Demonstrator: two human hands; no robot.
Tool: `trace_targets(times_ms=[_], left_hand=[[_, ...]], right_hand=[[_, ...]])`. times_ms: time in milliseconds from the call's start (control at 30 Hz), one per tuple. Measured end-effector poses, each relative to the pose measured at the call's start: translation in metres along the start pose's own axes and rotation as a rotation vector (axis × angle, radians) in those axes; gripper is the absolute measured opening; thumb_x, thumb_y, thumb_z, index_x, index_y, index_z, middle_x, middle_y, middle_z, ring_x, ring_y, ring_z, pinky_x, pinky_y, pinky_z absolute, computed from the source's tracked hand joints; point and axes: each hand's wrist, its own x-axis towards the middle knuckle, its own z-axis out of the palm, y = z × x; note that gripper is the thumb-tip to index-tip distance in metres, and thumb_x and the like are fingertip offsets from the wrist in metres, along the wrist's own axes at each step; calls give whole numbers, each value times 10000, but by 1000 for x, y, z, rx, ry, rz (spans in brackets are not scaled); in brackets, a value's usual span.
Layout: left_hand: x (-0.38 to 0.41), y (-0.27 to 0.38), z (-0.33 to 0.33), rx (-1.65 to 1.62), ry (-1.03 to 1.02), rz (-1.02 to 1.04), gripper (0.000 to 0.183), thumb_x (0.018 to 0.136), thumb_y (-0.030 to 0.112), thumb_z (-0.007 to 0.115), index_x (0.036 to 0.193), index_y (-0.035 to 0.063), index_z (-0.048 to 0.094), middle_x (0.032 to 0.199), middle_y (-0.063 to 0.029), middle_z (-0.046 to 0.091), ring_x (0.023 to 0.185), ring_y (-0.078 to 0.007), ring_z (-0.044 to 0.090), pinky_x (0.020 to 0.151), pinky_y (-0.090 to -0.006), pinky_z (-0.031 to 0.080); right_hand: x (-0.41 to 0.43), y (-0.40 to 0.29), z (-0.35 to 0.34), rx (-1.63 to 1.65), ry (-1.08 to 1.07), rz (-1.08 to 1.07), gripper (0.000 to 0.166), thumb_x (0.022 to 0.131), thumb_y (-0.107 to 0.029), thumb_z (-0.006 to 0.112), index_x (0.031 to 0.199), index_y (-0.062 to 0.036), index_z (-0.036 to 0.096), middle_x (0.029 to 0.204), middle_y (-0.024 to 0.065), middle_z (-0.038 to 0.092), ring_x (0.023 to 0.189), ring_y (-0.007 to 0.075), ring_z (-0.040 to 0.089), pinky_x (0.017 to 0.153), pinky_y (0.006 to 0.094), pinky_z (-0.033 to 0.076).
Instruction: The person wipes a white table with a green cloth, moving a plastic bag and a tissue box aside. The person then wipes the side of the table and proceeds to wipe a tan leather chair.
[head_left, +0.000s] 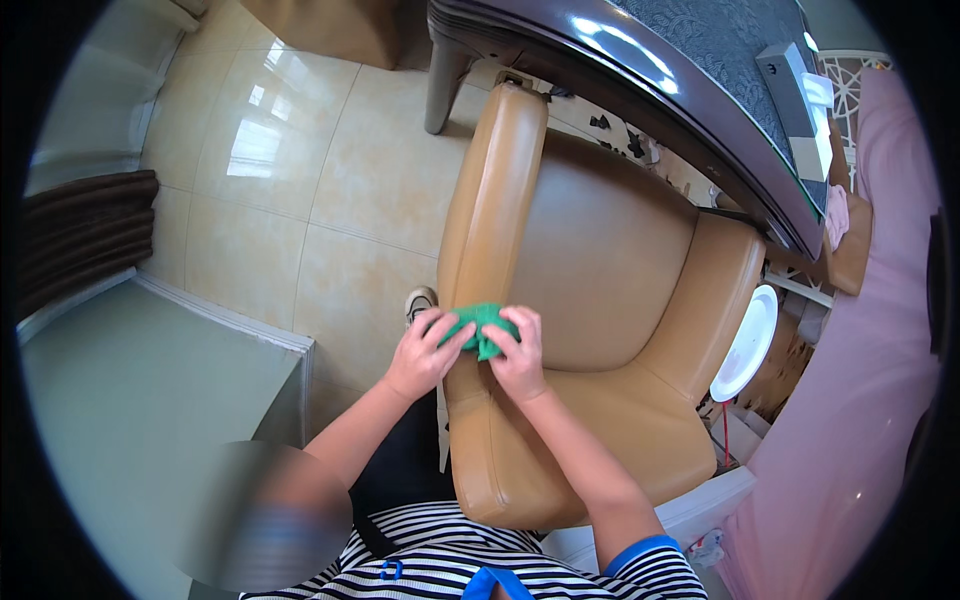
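Observation:
A bunched green cloth (480, 321) is held between both hands above the armrest (491, 202) of a tan leather chair (600, 247). My left hand (421, 358) grips the cloth's left side with bent fingers. On the other side, my right hand (517, 356) pinches it, thumb and fingers pressed into the folds. The hands are almost touching across the cloth. Whether the cloth touches the leather beneath cannot be made out. The chair's seat and backrest spread out to the right of my hands.
A dark glossy table (660, 82) carries a grey box (787, 82) at the upper right. Beyond the chair stand a white round plate-like object (746, 345) and a pink-covered surface (847, 390). Glossy floor tiles (375, 157) lie to the left, near a pale wall corner (307, 345).

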Motion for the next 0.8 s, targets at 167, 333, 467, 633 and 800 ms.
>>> trace_targets(times_ms=[167, 333, 467, 633, 800], left_hand=[[75, -38, -1, 34, 37, 13, 417, 658, -9, 624, 1064, 84, 614, 1042, -110, 526, 954, -308, 495, 826, -380, 461], [157, -66, 1, 7, 104, -24, 413, 690, -28, 587, 1084, 95, 604, 1087, -112, 534, 990, -316, 488, 860, -383, 439], [216, -89, 8, 60, 190, 3, 370, 712, -30, 538, 1055, 91, 607, 1098, -100, 540, 1002, -307, 492, 862, -377, 438], [245, -97, 15, 13, 206, -55, 377, 704, -41, 495, 1037, 97, 606, 1111, -98, 544, 1020, -306, 492, 883, -379, 425], [186, -81, 6, -50, 128, 1, 359, 718, -34, 502, 1044, 82, 598, 1126, -128, 527, 1028, -332, 482, 891, -393, 420]], right_hand=[[76, 22, 8, -81, 140, -29, 382, 575, 67, 643, 920, -89, 598, 1058, 129, 492, 971, 357, 480, 823, 435, 447], [157, 48, 9, -158, 268, -57, 349, 614, 90, 618, 925, -65, 594, 1059, 135, 501, 968, 346, 487, 819, 426, 447], [213, 73, 12, -196, 336, -50, 333, 657, 108, 571, 943, -62, 588, 1056, 140, 510, 962, 351, 489, 815, 425, 443], [230, 79, 19, -122, 416, 77, 356, 655, 109, 531, 952, -77, 596, 1052, 136, 519, 947, 345, 489, 812, 419, 430], [174, 56, 14, -56, 299, 108, 363, 622, 103, 552, 933, -79, 589, 1061, 126, 509, 967, 341, 473, 834, 411, 422]])
